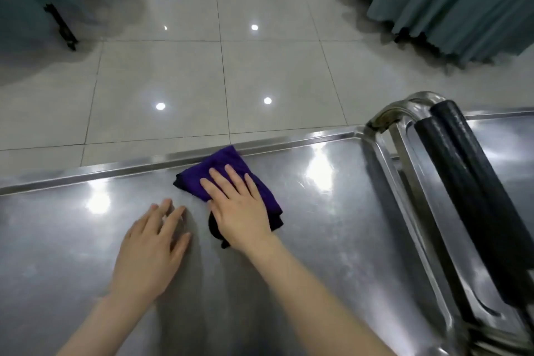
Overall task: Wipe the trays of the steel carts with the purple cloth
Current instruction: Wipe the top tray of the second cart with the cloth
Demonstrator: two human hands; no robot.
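Right hand [239, 205], fingers straight, presses purple cloth [228, 165] touching far tray rim [115, 173]; left hand [153, 246] flat on steel.

The bare left hand [150, 251] lies palm down, fingers straight and slightly spread, their tips blurred. The bare right hand [239, 208], farther and to its right, lies flat too, fingers straight. Both bare forearms [312, 298] reach in from the near edge.

On the tray [332, 225] our cloth [225, 165] lies by its far rim, our right hand [239, 208] atop, left hand [150, 251] nearer; handles [462, 182] at its right.
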